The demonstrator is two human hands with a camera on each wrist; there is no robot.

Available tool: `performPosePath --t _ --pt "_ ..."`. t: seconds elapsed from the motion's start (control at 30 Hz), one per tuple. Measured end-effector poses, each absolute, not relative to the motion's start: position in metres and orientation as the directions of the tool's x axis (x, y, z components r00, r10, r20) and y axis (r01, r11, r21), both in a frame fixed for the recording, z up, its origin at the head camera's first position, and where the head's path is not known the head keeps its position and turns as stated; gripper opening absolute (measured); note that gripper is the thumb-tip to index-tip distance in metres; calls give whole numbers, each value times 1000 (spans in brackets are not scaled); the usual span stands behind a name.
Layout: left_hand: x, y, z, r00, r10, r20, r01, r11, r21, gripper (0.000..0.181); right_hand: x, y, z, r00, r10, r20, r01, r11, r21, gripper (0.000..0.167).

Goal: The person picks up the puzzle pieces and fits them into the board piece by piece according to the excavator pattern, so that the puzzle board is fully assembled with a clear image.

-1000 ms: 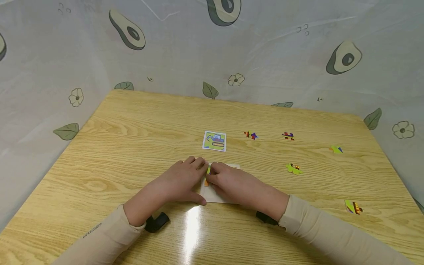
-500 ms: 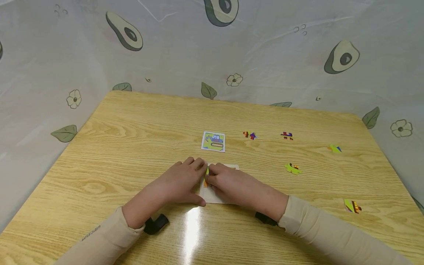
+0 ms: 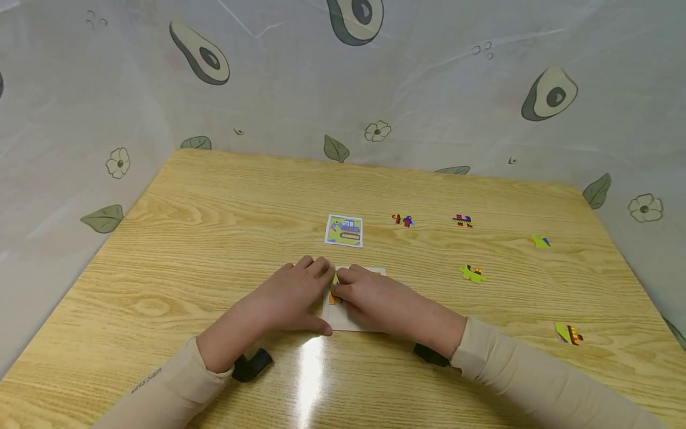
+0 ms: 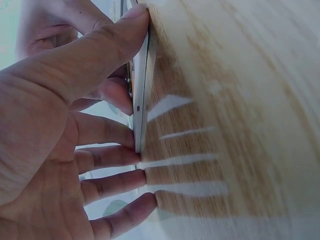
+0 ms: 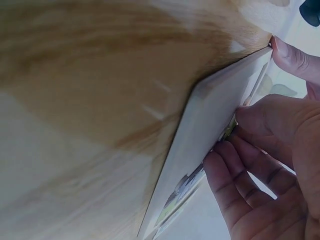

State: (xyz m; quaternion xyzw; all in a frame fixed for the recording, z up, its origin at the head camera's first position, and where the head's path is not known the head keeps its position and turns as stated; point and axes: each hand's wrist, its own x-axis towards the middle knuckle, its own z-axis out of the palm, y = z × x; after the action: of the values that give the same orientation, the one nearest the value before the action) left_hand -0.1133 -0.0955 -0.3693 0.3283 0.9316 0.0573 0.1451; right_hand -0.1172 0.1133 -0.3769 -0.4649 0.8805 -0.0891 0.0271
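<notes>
A white puzzle board (image 3: 347, 323) with a raised rim lies flat on the table in front of me. My left hand (image 3: 292, 296) rests at its left side, fingers spread; in the left wrist view the thumb touches the board's edge (image 4: 141, 107) and the fingertips meet the table or rim. Over the board, my right hand (image 3: 377, 298) pinches a yellow-green puzzle piece (image 5: 228, 129) between thumb and fingers, mostly hidden by them. An orange patch (image 3: 331, 300) shows on the board beside that hand.
A picture card (image 3: 343, 230) of an excavator lies beyond the board. Loose puzzle pieces lie to the right: a red-and-purple one (image 3: 403, 220), a striped one (image 3: 462, 221), a green one (image 3: 473, 274), a small green-and-blue one (image 3: 540, 241), and another (image 3: 568, 333) nearer me.
Both hands stay in nearly the same place on the board. The whole head view shifts slightly, and the loose pieces lie as before.
</notes>
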Motion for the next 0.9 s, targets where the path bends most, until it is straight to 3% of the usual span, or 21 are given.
performPosePath --t 0.2,0.4,0.6,0.9 --pt "-113 -95 -368 -737 637 -227 604 771 203 102 -119 118 -377 -559 -829 32 -810 537 -235 15" --pt "-113 -95 -368 -740 634 -223 606 773 188 102 -127 130 -369 -565 -824 -48 -769 546 -333 28" --pt "-113 -95 -369 -745 627 -225 599 779 187 104 -147 151 -363 -659 -749 -63 -667 621 -411 28" --pt "-113 -96 -371 -746 623 -236 588 782 204 106 -195 190 -363 -824 -566 -41 -528 791 -308 33"
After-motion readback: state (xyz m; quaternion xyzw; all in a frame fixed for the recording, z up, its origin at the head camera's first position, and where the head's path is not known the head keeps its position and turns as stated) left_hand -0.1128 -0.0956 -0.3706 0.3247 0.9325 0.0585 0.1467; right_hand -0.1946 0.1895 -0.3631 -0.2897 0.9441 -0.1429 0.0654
